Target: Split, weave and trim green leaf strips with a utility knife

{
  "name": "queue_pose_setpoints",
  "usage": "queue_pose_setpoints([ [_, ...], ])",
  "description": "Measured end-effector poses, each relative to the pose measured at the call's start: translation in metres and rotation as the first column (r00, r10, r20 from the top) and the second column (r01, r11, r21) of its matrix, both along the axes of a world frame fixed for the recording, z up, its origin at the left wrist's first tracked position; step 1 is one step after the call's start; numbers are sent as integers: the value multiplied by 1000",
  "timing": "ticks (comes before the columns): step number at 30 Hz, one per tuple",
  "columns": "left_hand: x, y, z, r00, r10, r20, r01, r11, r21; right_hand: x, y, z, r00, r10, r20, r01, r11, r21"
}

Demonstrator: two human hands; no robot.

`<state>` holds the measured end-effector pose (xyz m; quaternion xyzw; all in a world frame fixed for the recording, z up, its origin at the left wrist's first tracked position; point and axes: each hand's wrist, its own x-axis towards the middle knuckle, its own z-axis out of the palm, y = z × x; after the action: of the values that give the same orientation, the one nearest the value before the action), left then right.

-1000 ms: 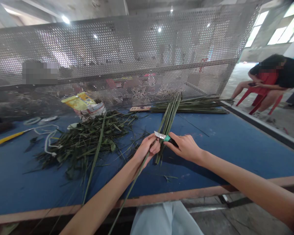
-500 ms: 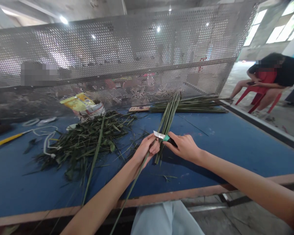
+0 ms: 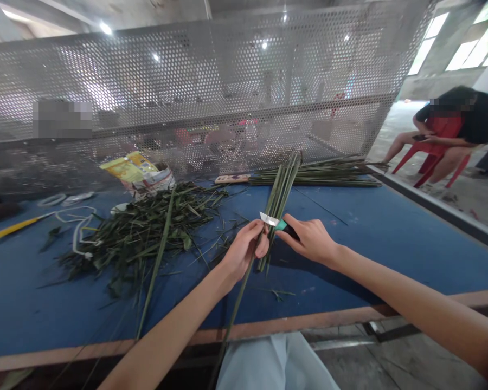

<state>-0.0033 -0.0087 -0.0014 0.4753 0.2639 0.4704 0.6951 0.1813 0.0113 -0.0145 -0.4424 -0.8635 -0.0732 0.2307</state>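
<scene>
My left hand (image 3: pixel 249 245) pinches a long green leaf strip (image 3: pixel 239 303), whose lower part hangs past the table's front edge. In my right hand (image 3: pixel 314 239) is a utility knife (image 3: pixel 282 225) with a green and black handle, its bare blade pointing left just above the left fingertips. Whether the blade touches the strip I cannot tell. Behind both hands a bundle of long leaf strips (image 3: pixel 283 187) lies on the blue tabletop, partly covered by the hands and knife.
A heap of leaf scraps (image 3: pixel 150 227) lies left, with a yellow-handled tool (image 3: pixel 12 229) and white cord (image 3: pixel 81 238) beside it. More strips (image 3: pixel 321 176) lie along the perforated metal screen (image 3: pixel 228 81). A bag-like container (image 3: pixel 152 181) stands behind the heap. A person (image 3: pixel 459 119) sits at right.
Both hands and the knife have shifted slightly to the right. The held strip has moved with the left hand, and its hanging lower end now lies farther right.
</scene>
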Motion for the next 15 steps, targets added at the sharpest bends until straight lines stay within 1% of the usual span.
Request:
queue_pose_setpoints([
  [3,0,-4,4,997,34,-73,-32,999,27,2,4,-2,999,18,42,-18,1000,-2],
  [7,-1,-6,6,980,113,-167,-98,991,95,4,7,-3,996,50,77,-48,999,-23],
  [9,-2,-7,7,972,127,-198,-103,986,128,4,7,-2,994,68,80,-66,997,-37],
  [12,-3,-7,7,970,128,-208,-101,985,137,3,5,-1,993,88,84,-85,995,-45],
  [15,-4,-6,7,973,141,-182,-123,987,107,1,2,-1,990,107,88,-105,994,-34],
])
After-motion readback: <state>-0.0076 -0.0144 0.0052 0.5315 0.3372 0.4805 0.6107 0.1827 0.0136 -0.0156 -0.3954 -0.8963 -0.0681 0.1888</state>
